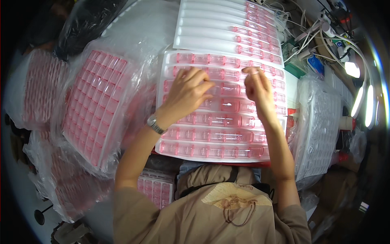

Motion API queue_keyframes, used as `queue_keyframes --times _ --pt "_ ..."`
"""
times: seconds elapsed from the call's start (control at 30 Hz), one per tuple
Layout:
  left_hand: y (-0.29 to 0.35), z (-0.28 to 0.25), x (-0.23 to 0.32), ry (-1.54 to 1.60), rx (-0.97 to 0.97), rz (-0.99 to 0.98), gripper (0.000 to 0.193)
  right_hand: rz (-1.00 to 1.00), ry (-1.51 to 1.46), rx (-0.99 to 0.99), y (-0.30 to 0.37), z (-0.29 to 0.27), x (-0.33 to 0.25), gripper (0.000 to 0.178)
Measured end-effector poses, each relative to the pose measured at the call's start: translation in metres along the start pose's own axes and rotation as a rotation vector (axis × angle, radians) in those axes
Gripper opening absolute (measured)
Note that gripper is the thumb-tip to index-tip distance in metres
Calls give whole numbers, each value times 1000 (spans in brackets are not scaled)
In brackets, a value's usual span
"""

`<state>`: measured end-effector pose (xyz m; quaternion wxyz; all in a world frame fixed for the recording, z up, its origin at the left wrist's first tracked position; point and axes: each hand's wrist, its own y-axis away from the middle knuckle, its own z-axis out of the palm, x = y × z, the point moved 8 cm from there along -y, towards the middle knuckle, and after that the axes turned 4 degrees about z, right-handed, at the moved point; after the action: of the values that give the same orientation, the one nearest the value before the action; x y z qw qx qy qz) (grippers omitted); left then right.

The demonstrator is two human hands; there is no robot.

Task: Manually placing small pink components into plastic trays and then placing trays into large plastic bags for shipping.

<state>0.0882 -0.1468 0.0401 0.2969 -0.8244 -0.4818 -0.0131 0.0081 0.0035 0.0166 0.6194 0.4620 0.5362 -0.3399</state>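
In front of me lies a white tray (161,106) with rows of clear pink cylindrical plastic pieces (230,105) set in its long grooves. My left hand (189,90), a metal watch on its wrist, is over the tray's left middle, fingers bent and thumb toward the right. Whatever may sit between those fingertips is too clear and small to name. Over the right middle rows is my right hand (258,85), its fingers curled in, the index bent toward the left. Its grip is hidden.
A second white tray (207,28), partly filled with pink pieces, adjoins the far edge. Plastic-wrapped stacks of pink-filled trays (95,107) stand at left. Wrapped clear trays (319,126) stand at right. Tangled white cables (315,34) and lit lamps (369,105) occupy the far right.
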Motion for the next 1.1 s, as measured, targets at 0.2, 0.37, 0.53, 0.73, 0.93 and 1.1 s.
queue_keyframes --times 0.2,0.37,0.53,0.73,0.93,1.1 --pt "22 -11 16 -91 2 -145 31 -175 -193 -147 37 -19 -2 27" --pt "30 -3 16 -40 -68 -227 34 -173 -312 -197 58 35 -11 31" --pt "45 25 37 1488 123 -625 29 -672 210 -325 78 53 -36 36" --pt "54 1 10 723 23 -419 29 -587 886 83 88 -62 -81 37" --pt "15 10 22 -24 -72 -158 34 229 1533 720 59 -336 -2 45" --pt "28 -15 13 -53 -10 -211 36 -150 1543 537 39 -317 23 35"
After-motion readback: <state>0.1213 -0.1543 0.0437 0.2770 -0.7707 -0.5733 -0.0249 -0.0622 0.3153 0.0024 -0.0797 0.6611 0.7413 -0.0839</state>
